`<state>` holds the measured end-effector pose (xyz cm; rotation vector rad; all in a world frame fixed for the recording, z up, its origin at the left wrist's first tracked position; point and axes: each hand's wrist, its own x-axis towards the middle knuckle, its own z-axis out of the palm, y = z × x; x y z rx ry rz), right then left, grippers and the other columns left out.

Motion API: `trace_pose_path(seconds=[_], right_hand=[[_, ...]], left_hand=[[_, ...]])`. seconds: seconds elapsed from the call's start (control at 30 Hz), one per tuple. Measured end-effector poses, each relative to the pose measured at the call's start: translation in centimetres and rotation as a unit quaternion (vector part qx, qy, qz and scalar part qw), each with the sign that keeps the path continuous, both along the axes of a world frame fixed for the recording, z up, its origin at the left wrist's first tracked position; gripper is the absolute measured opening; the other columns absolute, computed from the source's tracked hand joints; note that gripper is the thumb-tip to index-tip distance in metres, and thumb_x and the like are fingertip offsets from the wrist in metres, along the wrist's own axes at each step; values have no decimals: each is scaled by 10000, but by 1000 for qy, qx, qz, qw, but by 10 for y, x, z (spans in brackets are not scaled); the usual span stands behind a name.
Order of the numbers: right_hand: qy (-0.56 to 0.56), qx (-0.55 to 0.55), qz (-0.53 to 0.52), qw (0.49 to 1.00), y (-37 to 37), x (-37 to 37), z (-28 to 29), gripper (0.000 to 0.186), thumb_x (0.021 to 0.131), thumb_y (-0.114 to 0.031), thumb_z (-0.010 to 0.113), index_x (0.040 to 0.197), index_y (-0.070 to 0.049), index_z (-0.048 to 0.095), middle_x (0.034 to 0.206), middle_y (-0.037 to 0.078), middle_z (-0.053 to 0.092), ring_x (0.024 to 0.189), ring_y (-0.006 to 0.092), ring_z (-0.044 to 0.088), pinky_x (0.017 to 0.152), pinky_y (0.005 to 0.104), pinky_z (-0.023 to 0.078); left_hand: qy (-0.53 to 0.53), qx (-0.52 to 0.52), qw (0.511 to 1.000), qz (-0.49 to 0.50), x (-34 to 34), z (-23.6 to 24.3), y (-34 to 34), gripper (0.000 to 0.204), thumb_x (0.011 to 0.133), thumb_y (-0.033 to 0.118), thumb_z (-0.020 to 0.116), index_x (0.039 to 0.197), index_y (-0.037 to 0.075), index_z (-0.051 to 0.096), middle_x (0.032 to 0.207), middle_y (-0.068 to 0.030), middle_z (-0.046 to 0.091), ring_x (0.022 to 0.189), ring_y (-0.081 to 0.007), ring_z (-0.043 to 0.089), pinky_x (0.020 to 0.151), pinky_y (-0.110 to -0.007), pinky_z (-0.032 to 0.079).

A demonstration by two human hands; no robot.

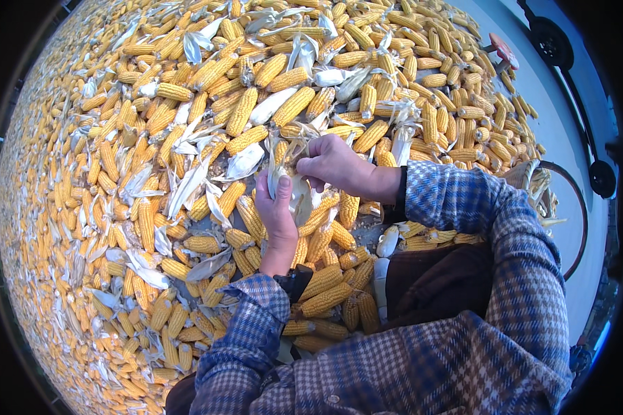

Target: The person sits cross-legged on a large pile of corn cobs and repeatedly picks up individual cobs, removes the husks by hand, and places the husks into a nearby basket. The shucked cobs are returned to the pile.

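Observation:
Above a broad heap of yellow corn cobs, an ear of corn is held upright between my two hands, its pale dry husk partly open and yellow kernels showing at the top. My left hand is closed round the lower part, thumb raised along the front. With bent fingers, my right hand pinches the husk at the ear's upper right side; its fingertips are partly hidden. Bare cobs and loose pale husks lie just beyond and under both hands.
Cobs spread far to the left and ahead, with husk scraps among them. At my right stands a basket with a dark curved rim, dry husks beside it. Farther off are a red-topped object and dark wheels on grey ground.

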<state>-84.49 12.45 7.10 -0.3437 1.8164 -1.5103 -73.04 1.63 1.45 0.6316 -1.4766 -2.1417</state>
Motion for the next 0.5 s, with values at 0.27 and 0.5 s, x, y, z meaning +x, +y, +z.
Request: trace_pose_path(seconds=[0.27,0.5], right_hand=[[292,85,42,952,13,-2,-7,238,802,-169,751,851,44,658,691,226,621,599,348,616,594,425,489],[304,72,51,949,13,1,-4,215,829,-166,716,869,38,659,697,208,635,581,321,613,586,415,499]], left_hand=[[-52,-207,965,-151,-15,3,-26,358,946,296,723,1125,-5,647,957,-117,696,861,-222,669,768,-335,521],[-47,-429,900,-61,-14,-9,-24,208,1019,183,616,1066,-15,660,837,-154,686,760,-232,670,689,-354,516]])
